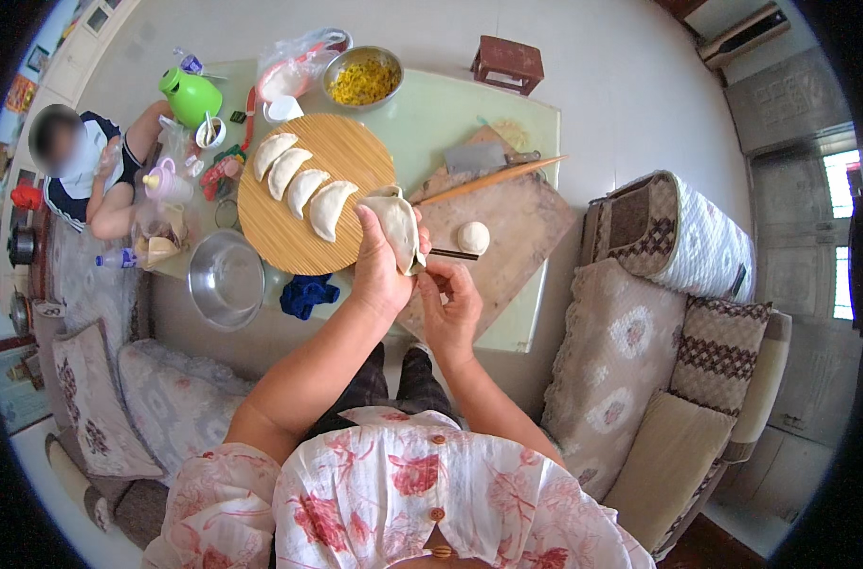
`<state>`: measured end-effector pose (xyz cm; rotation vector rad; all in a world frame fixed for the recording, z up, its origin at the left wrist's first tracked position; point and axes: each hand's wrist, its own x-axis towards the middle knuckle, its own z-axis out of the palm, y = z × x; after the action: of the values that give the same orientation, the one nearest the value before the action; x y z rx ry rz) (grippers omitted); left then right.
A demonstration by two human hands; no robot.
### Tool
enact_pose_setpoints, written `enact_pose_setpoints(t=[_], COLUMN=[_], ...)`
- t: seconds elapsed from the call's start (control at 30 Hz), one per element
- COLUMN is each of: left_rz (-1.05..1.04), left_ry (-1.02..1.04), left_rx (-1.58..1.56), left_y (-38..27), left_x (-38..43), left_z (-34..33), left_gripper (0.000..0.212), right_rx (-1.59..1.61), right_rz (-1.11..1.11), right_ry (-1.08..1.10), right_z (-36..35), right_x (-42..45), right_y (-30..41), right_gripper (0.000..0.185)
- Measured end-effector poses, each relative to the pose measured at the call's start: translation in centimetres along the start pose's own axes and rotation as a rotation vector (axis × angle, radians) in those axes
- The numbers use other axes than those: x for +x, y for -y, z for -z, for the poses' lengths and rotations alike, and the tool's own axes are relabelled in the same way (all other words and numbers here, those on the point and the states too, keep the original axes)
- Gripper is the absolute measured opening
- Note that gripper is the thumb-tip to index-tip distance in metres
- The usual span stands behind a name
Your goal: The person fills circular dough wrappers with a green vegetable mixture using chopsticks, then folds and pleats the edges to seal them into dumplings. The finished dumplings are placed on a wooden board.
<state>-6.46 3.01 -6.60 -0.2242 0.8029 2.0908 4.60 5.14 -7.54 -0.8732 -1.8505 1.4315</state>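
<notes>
A large half-moon dumpling (396, 222) of pale dough rests in my left hand (380, 263), the thumb lying along its side. At the dumpling's near end, the thumb and fingertips of my right hand (448, 302) pinch the dough edge, where a bit of dark filling shows. Just beyond my left hand, several finished dumplings (306, 192) lie in a row on a round bamboo board (268, 245). To the right, a ball of dough (473, 237) sits on a wooden cutting board (520, 213), and dark chopsticks (456, 254) stick out from behind my hands.
A rolling pin (495, 180) and a cleaver (475, 158) lie on the cutting board. Yellow filling is in a metal bowl (401, 80); another metal bowl (226, 313) and a blue cloth (309, 295) are at left. Beyond them sits a person (97, 163). A sofa (619, 341) flanks the table (524, 313).
</notes>
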Motion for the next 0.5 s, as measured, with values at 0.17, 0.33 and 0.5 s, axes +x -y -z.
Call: enact_pose_setpoints(t=[0.17,0.33,0.5], left_rz=[-0.005,0.014,0.023], left_ry=[-0.015,0.005,0.085], left_rx=[0.031,0.133,0.092], left_y=[0.3,0.5,1.1], left_x=[-0.1,0.1,0.2], left_z=[-0.1,-0.1,-1.7], left_gripper=[0.066,0.072,0.075], right_rx=[-0.054,-0.118,0.215], right_rz=[-0.016,0.016,-0.252], right_ry=[-0.008,0.088,0.165], right_z=[0.4,1.9,4.1], right_x=[0.7,1.4,2.0], right_y=[0.3,0.8,1.3], right_gripper=[0.014,0.009,0.015])
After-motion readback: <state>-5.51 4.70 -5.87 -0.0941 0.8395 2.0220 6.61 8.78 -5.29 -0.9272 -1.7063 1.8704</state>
